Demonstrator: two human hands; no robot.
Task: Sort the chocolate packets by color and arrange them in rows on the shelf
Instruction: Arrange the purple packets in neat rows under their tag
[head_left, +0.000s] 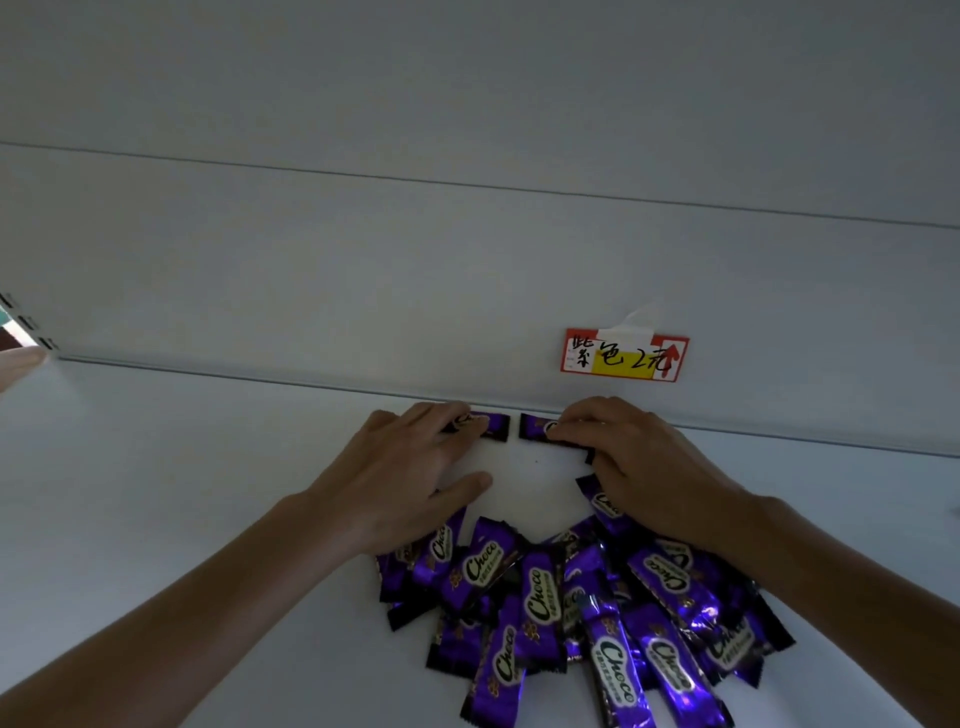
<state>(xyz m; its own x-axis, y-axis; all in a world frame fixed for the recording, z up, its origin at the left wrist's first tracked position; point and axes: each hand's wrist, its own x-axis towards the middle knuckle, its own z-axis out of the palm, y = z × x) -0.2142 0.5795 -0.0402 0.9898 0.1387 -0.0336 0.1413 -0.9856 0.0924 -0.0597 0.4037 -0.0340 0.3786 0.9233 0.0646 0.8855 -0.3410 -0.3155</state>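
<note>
We are at the start of the purple row. Our left hand (410, 467) lies flat, its fingers fairly straight and close together, the tips pressing one purple packet (493, 427) onto the shelf (156, 467), the thumb splayed to the near side and holding nothing. Our right hand (639, 467) has its fingers bent at the knuckles, tips on a second purple packet (534, 427); we cannot tell whether they pinch it or only press it, since the thumb is hidden. The two packets lie end to end under our fingertips with a narrow gap between them, both along the foot of the back panel (467, 291), below and left of the handwritten price label (623, 356). On the near side of our palms the pile (571, 613) of purple packets lies heaped and crossing, one packet straying under the right palm. Next, we judge, these two want squaring, then another packet from the pile set just outside either fingertip. The foil looks slippery, so a light touch should keep the laid ones from shifting.
</note>
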